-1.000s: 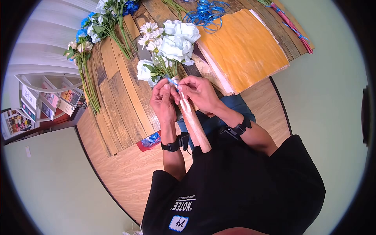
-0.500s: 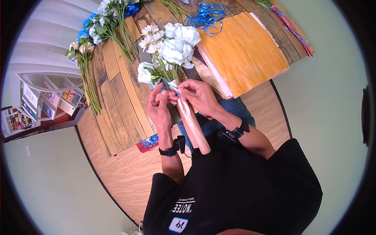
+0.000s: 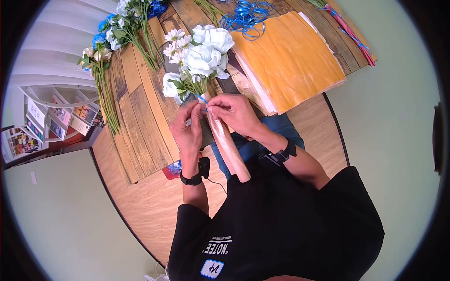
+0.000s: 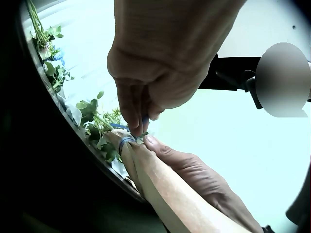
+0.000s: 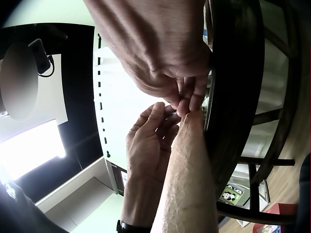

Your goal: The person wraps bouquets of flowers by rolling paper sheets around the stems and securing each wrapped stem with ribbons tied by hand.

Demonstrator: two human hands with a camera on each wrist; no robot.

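Note:
A bouquet of white roses point(image 3: 202, 60) and small daisies leans over the table edge, its stems wrapped in pale paper point(image 3: 227, 150). Blue ribbon point(image 4: 127, 141) circles the neck of the wrap below the flowers. The left hand point(image 3: 188, 126) pinches the ribbon at the left side of the neck, thumb against fingers. My right hand point(image 3: 236, 114) pinches it from the right, close to the left fingertips. In the right wrist view the left hand point(image 5: 146, 145) is beside the wrap point(image 5: 187, 179), the right hand point(image 5: 160, 53) above it; the knot area is mostly hidden by fingers.
Orange paper sheets point(image 3: 290, 61) are stacked at the right of the wooden table point(image 3: 140, 117), with a blue ribbon tangle point(image 3: 246, 16) behind. Loose flower stems point(image 3: 108, 100) lie left. A red wrapped bundle point(image 3: 351, 35) is at the far right.
Both hands and the bouquet have shifted slightly left. The left fingers, spread apart half a second ago, are now drawn together at the ribbon beside the right fingertips.

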